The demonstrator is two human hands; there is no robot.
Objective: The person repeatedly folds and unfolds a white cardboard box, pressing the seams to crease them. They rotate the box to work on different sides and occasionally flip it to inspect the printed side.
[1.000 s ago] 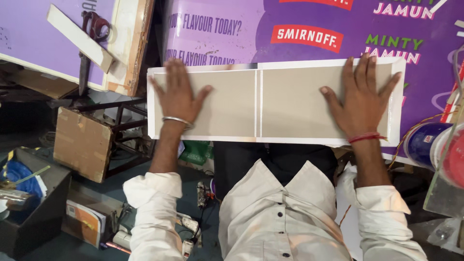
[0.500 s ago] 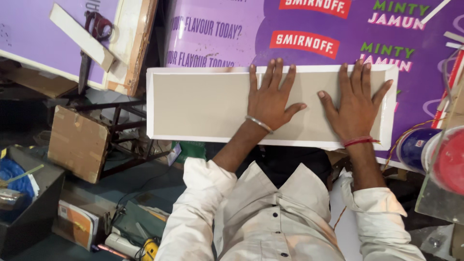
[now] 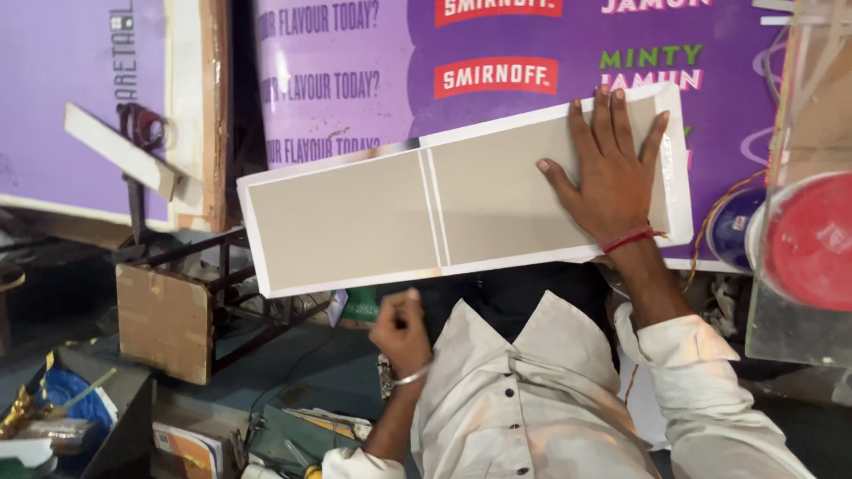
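A long beige panel (image 3: 355, 222) with a white border and a white seam down its middle lies tilted on a purple printed banner (image 3: 355, 80), its left end lower. My right hand (image 3: 612, 173), a red thread at the wrist, presses flat on the panel's right half with fingers spread. My left hand (image 3: 401, 330), wearing a silver bracelet, is off the panel just below its near edge. Its fingers are curled into a fist and nothing shows in it.
A dark metal stand with a wooden board (image 3: 164, 321) sits at the left. Scissors (image 3: 135, 124) hang by a framed purple board. A round red-lidded container (image 3: 812, 241) and a blue one (image 3: 732, 229) are at the right. Booklets and tools (image 3: 266, 439) lie below.
My left hand has left the panel's middle and drawn back below its near edge, closing into a fist. The panel now lies tilted. My right hand stays flat on the right half.
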